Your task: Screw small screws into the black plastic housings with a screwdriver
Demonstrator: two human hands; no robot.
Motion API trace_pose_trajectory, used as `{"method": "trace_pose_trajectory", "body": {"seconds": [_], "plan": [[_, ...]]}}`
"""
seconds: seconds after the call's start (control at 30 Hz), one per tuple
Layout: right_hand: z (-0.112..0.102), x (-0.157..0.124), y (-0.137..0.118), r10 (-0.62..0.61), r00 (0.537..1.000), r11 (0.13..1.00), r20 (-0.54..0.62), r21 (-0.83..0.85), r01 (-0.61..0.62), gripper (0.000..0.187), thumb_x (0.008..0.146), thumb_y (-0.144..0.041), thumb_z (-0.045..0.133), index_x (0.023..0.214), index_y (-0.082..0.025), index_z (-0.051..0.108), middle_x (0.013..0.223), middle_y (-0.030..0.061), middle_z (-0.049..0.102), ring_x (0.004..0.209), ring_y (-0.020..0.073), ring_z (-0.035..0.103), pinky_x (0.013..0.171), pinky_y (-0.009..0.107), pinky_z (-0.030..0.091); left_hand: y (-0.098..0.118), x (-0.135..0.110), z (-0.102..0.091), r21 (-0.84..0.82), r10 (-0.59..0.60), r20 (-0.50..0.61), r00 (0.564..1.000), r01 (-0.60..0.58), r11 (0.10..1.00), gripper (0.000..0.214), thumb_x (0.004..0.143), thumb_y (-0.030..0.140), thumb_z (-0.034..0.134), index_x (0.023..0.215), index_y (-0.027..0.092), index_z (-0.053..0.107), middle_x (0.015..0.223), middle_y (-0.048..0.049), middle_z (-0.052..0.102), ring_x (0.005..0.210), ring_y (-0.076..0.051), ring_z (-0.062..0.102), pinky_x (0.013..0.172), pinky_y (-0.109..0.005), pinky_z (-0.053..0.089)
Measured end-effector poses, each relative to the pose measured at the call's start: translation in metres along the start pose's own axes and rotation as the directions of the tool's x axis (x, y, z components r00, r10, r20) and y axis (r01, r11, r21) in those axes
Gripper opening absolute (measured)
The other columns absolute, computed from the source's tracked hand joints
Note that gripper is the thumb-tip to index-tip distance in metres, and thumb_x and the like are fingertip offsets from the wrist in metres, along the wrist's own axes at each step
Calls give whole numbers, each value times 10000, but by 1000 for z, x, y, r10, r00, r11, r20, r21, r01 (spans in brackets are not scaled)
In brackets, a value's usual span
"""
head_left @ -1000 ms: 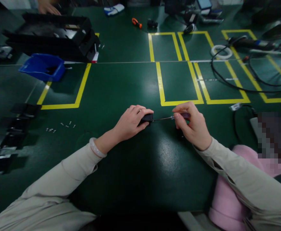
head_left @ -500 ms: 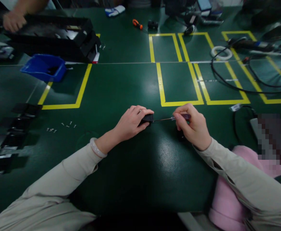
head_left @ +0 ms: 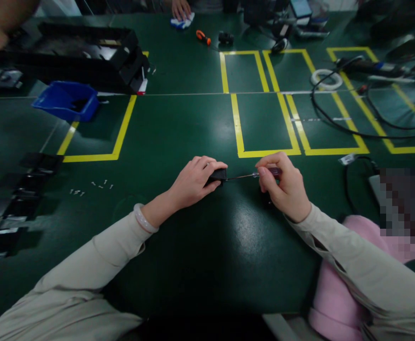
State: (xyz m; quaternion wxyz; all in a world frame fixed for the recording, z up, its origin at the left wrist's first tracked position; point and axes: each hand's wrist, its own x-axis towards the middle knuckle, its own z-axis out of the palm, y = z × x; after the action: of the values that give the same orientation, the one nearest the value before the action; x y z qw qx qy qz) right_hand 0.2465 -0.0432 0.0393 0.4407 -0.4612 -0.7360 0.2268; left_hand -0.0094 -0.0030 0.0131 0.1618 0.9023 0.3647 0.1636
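Observation:
My left hand [head_left: 193, 182] is closed around a small black part [head_left: 217, 176] that rests on the green table [head_left: 179, 128]. My right hand [head_left: 287, 187] pinches the purple handle of a thin screwdriver [head_left: 255, 174]. Its metal shaft runs left, level with the table, and its tip meets the right face of the black part. Both hands sit close together near the table's middle, just below a yellow taped box [head_left: 262, 123].
Several small screws [head_left: 90, 187] lie to the left, beside a row of black parts [head_left: 22, 194]. A blue bin [head_left: 67, 100] and a large black housing [head_left: 83, 54] stand at the back left. Cables [head_left: 352, 113] and a tape roll [head_left: 326, 78] fill the back right. Other people's hands [head_left: 181, 8] work at the far edge.
My hands hold their place on the part and screwdriver. At the far edge, another person's hand has moved left off the black housing, and a hand now rests on the white cloth.

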Motion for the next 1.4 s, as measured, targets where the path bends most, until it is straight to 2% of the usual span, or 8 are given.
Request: {"method": "trace_pose_trajectory", "body": {"seconds": [0.3, 0.5, 0.6, 0.7, 0.9, 1.13, 1.23, 1.4], "plan": [[-1, 1, -4, -34, 999, 999, 6, -37, 34, 68, 979, -252, 567, 924, -218, 549, 646, -67, 536, 480, 49, 482, 482, 208, 381, 0, 2, 0, -4, 5, -12, 1000, -5, 1000, 366, 991, 302, 543, 1341, 200, 523, 1301, -102, 610, 1197, -266, 535, 1033, -445, 441], [2, 0, -2, -20, 1000, 1000, 7, 18, 20, 69, 977, -226, 547, 1045, -218, 535, 678, -73, 514, 489, 51, 509, 493, 203, 413, 0, 1, -1, -8, 1, -6, 1000, -1, 1000, 368, 996, 307, 535, 1349, 203, 520, 1306, -102, 605, 1200, -268, 529, 1028, -449, 444], [0, 0, -4, -44, 999, 999, 19, -9, 44, 14, 987, -230, 539, 979, -219, 544, 651, -74, 519, 485, 49, 501, 494, 197, 404, 0, 1, -1, -10, -5, -10, 1000, 5, 1000, 365, 994, 309, 534, 1345, 208, 523, 1305, -100, 608, 1198, -267, 531, 1027, -447, 446], [-1, 1, -5, -63, 998, 997, 16, -36, 64, 81, 993, -240, 540, 915, -220, 544, 626, -73, 523, 475, 47, 484, 484, 193, 384, -1, 1, 0, -13, -2, -10, 1000, 1, 1000, 367, 994, 311, 532, 1346, 207, 524, 1304, -102, 611, 1202, -267, 533, 1033, -451, 443], [1, 2, -6, -44, 999, 999, 1, -12, 44, 28, 988, -221, 545, 960, -220, 541, 624, -82, 502, 459, 45, 471, 485, 195, 382, 0, 2, -1, -2, 0, -14, 1000, 0, 1000, 368, 997, 310, 530, 1346, 193, 531, 1297, -108, 611, 1191, -267, 532, 1027, -446, 447], [-2, 13, -18, -50, 997, 996, 63, -73, 54, 140, 994, -262, 538, 862, -216, 528, 590, -79, 494, 467, 60, 486, 504, 214, 371, 1, 2, 0, 3, -4, -8, 1000, 4, 1000, 370, 994, 314, 532, 1346, 197, 532, 1294, -111, 610, 1188, -269, 536, 1029, -449, 445], [-2, 18, -25, -10, 996, 994, 93, -108, 20, 141, 985, -253, 541, 851, -217, 518, 576, -80, 501, 466, 65, 494, 509, 221, 362, 0, 2, 1, 9, -2, -13, 1000, 3, 1000, 366, 996, 315, 534, 1343, 198, 533, 1286, -111, 613, 1187, -268, 537, 1026, -449, 444], [6, 21, -27, 57, 998, 994, 5, -92, -56, 218, 993, -309, 535, 797, -222, 495, 550, -76, 472, 456, 70, 453, 504, 245, 329, 0, 2, 1, 15, 1, -9, 1000, -1, 1000, 367, 999, 320, 535, 1345, 197, 530, 1292, -113, 611, 1189, -269, 536, 1026, -450, 441]]}}
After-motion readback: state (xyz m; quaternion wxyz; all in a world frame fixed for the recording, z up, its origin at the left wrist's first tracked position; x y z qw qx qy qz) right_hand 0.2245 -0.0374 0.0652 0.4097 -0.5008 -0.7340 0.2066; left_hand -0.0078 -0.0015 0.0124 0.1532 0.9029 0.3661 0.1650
